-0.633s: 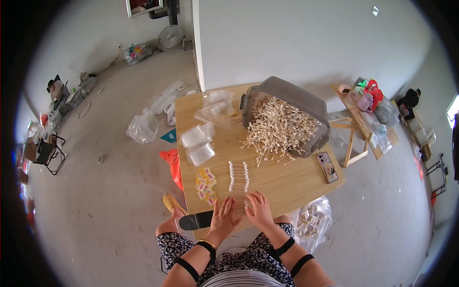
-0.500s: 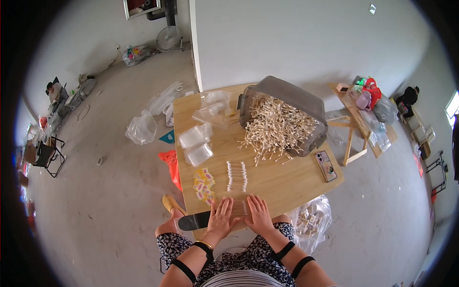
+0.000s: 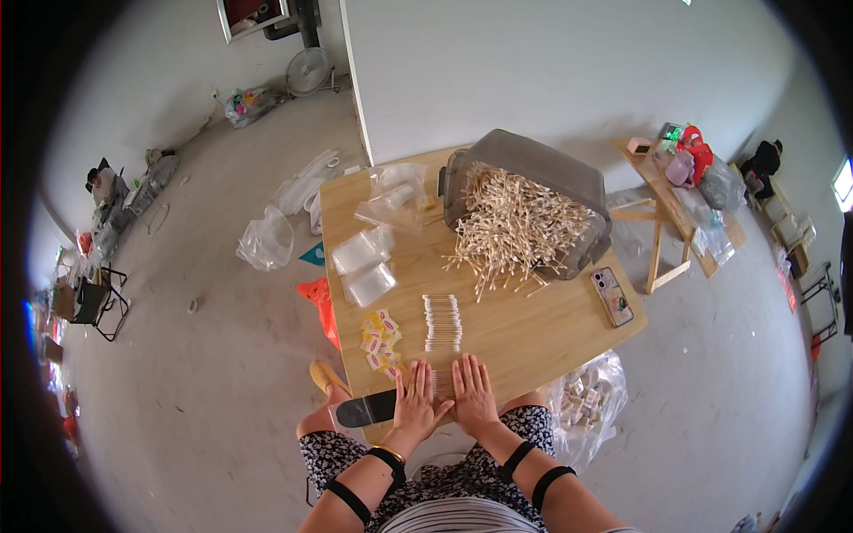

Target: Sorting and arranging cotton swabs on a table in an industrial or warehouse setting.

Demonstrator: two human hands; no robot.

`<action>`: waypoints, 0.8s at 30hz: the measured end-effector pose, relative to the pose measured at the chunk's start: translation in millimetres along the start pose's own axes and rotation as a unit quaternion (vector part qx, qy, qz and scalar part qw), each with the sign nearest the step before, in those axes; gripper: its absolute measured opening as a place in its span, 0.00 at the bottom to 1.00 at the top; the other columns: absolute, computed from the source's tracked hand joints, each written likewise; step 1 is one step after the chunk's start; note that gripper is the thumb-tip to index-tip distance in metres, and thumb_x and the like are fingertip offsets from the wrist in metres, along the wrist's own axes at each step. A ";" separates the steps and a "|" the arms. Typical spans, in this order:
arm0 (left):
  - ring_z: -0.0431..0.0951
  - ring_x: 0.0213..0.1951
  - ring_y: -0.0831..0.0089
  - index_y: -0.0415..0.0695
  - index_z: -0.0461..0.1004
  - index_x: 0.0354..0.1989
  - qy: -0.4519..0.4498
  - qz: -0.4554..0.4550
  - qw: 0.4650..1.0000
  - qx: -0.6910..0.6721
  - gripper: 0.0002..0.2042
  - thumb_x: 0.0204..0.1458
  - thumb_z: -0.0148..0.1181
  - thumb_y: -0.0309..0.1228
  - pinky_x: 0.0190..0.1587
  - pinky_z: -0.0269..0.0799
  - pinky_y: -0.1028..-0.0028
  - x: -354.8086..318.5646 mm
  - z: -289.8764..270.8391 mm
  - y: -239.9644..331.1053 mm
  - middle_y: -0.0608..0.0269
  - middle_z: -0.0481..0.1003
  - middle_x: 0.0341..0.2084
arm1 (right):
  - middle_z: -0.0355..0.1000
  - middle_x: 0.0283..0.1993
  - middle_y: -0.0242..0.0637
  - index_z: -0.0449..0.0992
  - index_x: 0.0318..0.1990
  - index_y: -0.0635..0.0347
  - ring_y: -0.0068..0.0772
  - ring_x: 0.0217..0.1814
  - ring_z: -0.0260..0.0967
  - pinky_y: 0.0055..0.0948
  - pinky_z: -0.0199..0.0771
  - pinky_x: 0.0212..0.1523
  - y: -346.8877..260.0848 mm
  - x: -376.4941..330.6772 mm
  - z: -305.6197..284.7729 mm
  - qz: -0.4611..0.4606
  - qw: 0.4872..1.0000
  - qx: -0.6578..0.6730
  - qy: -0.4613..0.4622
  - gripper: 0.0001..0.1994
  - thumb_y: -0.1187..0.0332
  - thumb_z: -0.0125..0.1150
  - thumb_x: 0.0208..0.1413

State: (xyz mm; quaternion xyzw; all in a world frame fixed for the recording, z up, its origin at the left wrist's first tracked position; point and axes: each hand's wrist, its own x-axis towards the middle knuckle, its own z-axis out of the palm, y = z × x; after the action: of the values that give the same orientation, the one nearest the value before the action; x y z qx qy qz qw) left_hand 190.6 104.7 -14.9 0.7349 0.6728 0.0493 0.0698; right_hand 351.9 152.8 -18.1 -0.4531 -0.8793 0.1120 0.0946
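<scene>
Near the table's front edge, my left hand [image 3: 415,405] and my right hand [image 3: 474,393] lie with fingers stretched forward, one on each side of a row of cotton swabs [image 3: 443,384]. Both palms partly cover the ends of that row. Just beyond the fingertips sits another neat row of cotton swabs [image 3: 442,323], untouched. Left of it are scattered small yellow-and-white labels [image 3: 380,339]. A dark, rounded flat strip [image 3: 366,409] reaches out from beside my left hand; its other end is hidden. Farther back, a grey plastic bin [image 3: 538,156] lies tipped, loose cotton swabs [image 3: 520,222] spilling from it.
Clear plastic bags [image 3: 364,266] lie on the wooden table [image 3: 524,342] at left, a phone [image 3: 612,298] at right. A bag of packed bundles [image 3: 582,400] is beside the right front edge. An orange bag [image 3: 320,306] hangs at left. A side bench [image 3: 680,222] holds bags.
My right hand has slid slightly left, so the gap between my hands over the near swab row is narrower. The whole view has shifted a little.
</scene>
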 end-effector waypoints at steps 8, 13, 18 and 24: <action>0.39 0.77 0.57 0.34 0.44 0.74 0.006 0.019 0.996 -0.088 0.44 0.63 0.35 0.62 0.75 0.28 0.48 -6.9 -3.1 6.3 0.47 0.43 0.75 | 0.40 0.78 0.56 0.47 0.73 0.69 0.54 0.82 0.31 0.51 0.31 0.78 -4.5 1.8 -1.1 0.001 1.000 -0.004 0.006 0.42 0.46 0.51 0.62; 0.43 0.76 0.56 0.35 0.47 0.73 0.051 -0.031 0.994 -0.091 0.40 0.64 0.41 0.56 0.75 0.31 0.49 -6.4 -15.1 -8.5 0.47 0.49 0.73 | 0.42 0.78 0.58 0.49 0.73 0.70 0.54 0.82 0.32 0.51 0.31 0.79 -3.0 1.6 3.1 0.007 1.000 0.010 0.023 0.41 0.46 0.49 0.63; 0.65 0.59 0.54 0.46 0.68 0.57 0.127 -0.270 0.949 -0.098 0.25 0.53 0.64 0.43 0.63 0.56 0.53 4.9 -36.2 -65.8 0.52 0.68 0.53 | 0.42 0.78 0.55 0.50 0.73 0.68 0.52 0.82 0.33 0.50 0.32 0.79 -9.2 0.3 3.0 0.007 0.999 -0.042 0.020 0.40 0.45 0.47 0.64; 0.67 0.55 0.57 0.49 0.75 0.42 0.109 -0.254 0.957 -0.090 0.19 0.45 0.71 0.43 0.57 0.60 0.57 25.3 -35.4 -109.8 0.57 0.69 0.48 | 0.43 0.77 0.56 0.48 0.73 0.68 0.52 0.82 0.34 0.51 0.33 0.78 -38.6 5.4 10.1 -0.022 0.999 -0.024 0.002 0.41 0.45 0.47 0.64</action>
State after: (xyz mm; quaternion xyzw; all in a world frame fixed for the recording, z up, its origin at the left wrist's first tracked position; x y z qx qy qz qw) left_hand 79.2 140.5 0.9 0.5205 0.8337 0.1698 0.0722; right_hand 316.1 134.3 -16.5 -0.4359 -0.8913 0.0880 0.0879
